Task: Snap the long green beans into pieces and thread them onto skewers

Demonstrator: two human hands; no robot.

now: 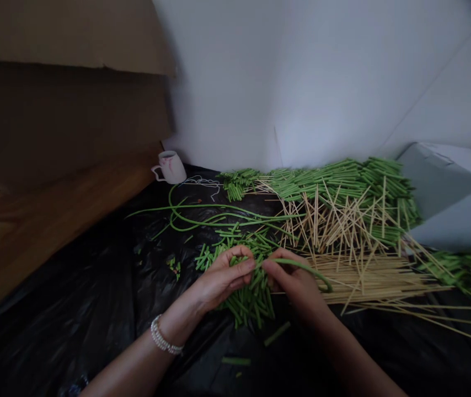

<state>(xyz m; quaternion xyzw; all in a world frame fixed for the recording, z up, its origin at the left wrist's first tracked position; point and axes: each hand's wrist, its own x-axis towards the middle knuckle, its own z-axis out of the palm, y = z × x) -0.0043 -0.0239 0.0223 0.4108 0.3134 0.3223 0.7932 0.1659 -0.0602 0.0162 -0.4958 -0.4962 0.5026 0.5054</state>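
Green stem (304, 266), one, held up between two hands over a heap of short cut pieces (250, 311). Left hand (226, 275): fingers curled, thumb pinched to the fingertips at the stem's end. Right hand (295, 280): thumb pressing the stem to the bent forefinger, its remaining length arching out over the back of the hand. Fingertips of both nearly meet. Forearms slope inward from the lower corners; one beaded bracelet (163, 337) on the left wrist.

Count of the rest: heap pieces too many to number, two larger ones loose on the near side. Several long uncut stems (219, 208) beyond, overlapping, exact number unclear. Pale thin sticks (374, 278), dozens, partly parallel, partly crossed, right of the right hand. Green stacks (322, 179) behind them. One mug (172, 168), one tangle of white string (202, 181) beside it. Black plastic sheet (82, 314) underneath.
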